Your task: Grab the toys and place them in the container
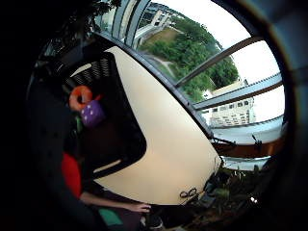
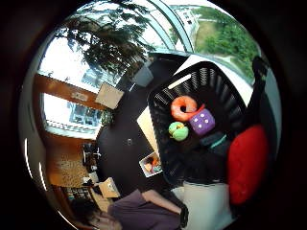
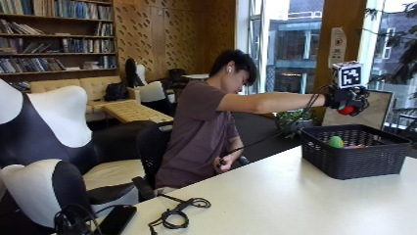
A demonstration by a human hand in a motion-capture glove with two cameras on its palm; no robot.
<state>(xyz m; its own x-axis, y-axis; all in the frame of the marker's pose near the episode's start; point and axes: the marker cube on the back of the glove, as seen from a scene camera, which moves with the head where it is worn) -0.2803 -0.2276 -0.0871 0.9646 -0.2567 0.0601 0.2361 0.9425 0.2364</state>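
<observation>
**Red toy held above the basket**

A person sits at a pale tabletop (image 3: 273, 196) with the right arm stretched straight out. The gloved right hand (image 3: 345, 100) is raised over a black basket (image 3: 355, 159) that stands on the tabletop near the window. The fingers are curled round a red toy (image 3: 347, 109), so the grip is closed on it; the toy is rounded, plain bright red, and mostly covered by the glove from the outside view. In the thumb side palm view the same red toy (image 2: 247, 163) shows as a smooth, soft-looking red bulge close against the palm.

The basket has slatted plastic walls and a rectangular rim. Inside it lie three toys close together on the floor of the basket: an orange ring (image 2: 183, 107), a purple cube with white dots (image 2: 202, 121) touching the ring, and a small green ball (image 2: 178, 131) just beside both. From the outside view only the green ball's top shows above the rim.

The bare left hand (image 3: 223, 161) rests low by the person's lap. A black cable (image 3: 177, 214) lies coiled on the tabletop's near edge.
</observation>
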